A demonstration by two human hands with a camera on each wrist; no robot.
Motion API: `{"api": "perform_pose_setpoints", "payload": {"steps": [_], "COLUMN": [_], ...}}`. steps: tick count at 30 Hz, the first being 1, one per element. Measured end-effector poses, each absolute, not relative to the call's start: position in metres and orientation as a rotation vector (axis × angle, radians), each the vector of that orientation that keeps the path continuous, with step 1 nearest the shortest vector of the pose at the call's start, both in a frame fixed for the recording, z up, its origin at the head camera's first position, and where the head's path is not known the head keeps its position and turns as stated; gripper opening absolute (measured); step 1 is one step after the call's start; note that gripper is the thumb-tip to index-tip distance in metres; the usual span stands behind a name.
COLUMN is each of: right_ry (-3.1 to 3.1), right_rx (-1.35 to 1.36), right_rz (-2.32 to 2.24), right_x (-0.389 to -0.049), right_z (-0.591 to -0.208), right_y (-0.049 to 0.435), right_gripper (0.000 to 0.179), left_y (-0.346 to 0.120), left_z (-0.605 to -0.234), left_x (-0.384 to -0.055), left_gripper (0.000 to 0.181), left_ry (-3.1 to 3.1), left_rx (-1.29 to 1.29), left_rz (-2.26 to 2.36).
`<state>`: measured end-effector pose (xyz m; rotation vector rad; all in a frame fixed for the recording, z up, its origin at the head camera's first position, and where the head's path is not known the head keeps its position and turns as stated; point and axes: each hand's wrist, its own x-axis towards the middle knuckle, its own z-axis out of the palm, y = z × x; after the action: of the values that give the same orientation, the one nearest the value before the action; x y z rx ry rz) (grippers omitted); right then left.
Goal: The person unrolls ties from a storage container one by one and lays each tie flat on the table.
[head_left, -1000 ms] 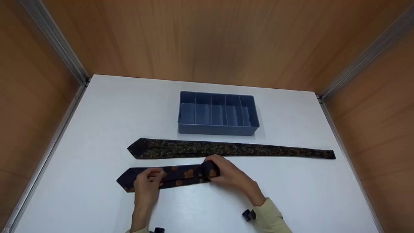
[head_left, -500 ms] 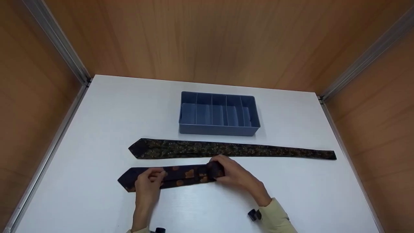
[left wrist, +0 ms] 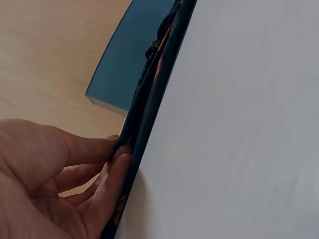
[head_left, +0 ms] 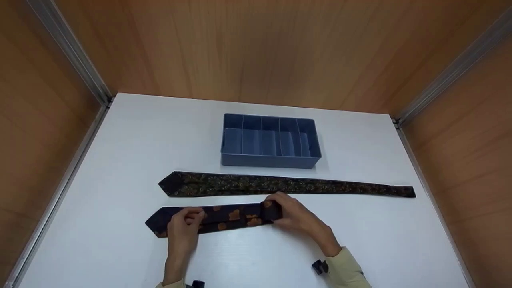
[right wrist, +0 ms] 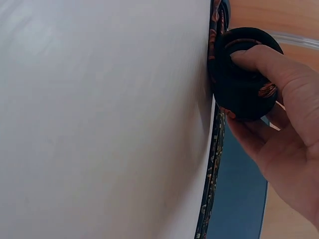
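Note:
A dark navy necktie with orange-brown motifs lies near the front of the white table, its pointed wide end to the left. My left hand pinches the fabric close to that end; the left wrist view shows thumb and fingertips on the tie's layers. The tie's other end is wound into a roll, which my right hand grips. In the right wrist view, the roll stands on edge with the thumb at its coiled centre and fingers beneath. Behind it, a second dark floral necktie lies stretched flat.
A blue box with several narrow compartments stands behind both ties, and no contents show in it. Wood-grain panels enclose the white table at the back and sides.
My right hand and the roll have shifted a little to the right, and the flat stretch of tie between my hands has lengthened. My left hand stays in place.

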<state>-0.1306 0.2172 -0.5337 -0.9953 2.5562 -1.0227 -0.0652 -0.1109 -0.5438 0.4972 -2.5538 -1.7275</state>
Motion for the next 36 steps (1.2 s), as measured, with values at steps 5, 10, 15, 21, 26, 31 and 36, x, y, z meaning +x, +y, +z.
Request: {"api": "perform_pose_setpoints", "payload": {"steps": [5, 10, 15, 21, 26, 31, 36], "right_ry": [2.561, 2.569, 2.593, 2.573, 2.547, 2.552, 2.561], "right_rx": [-0.975, -0.96, -0.984, -0.959, -0.905, -0.897, -0.938], "right_rz": [-1.033, -1.021, -0.999, -1.024, -1.036, -1.013, -1.02], "right_x": [-0.129, -0.129, -0.129, -0.129, -0.128, -0.129, -0.129], "right_z": [-0.534, -0.534, -0.535, -0.534, -0.532, -0.531, -0.532], "right_y": [0.22, 0.222, 0.226, 0.232, 0.237, 0.241, 0.246], "right_gripper": [0.059, 0.058, 0.058, 0.058, 0.058, 0.057, 0.058], "left_y": [-0.111, -0.111, -0.112, -0.113, -0.112, -0.112, -0.112], "left_z": [-0.543, -0.543, -0.544, -0.545, -0.544, -0.543, -0.543], "left_x": [-0.067, -0.069, -0.07, -0.071, -0.07, -0.071, -0.071], "left_gripper": [0.01, 0.01, 0.01, 0.01, 0.011, 0.011, 0.011], "left_ry": [-2.581, -2.589, -2.605, -2.608, -2.584, -2.59, -2.603], "left_rx": [0.494, 0.486, 0.505, 0.506, 0.471, 0.473, 0.478], "left_rz": [-1.695, -1.679, -1.67, -1.655, -1.689, -1.696, -1.678]}}
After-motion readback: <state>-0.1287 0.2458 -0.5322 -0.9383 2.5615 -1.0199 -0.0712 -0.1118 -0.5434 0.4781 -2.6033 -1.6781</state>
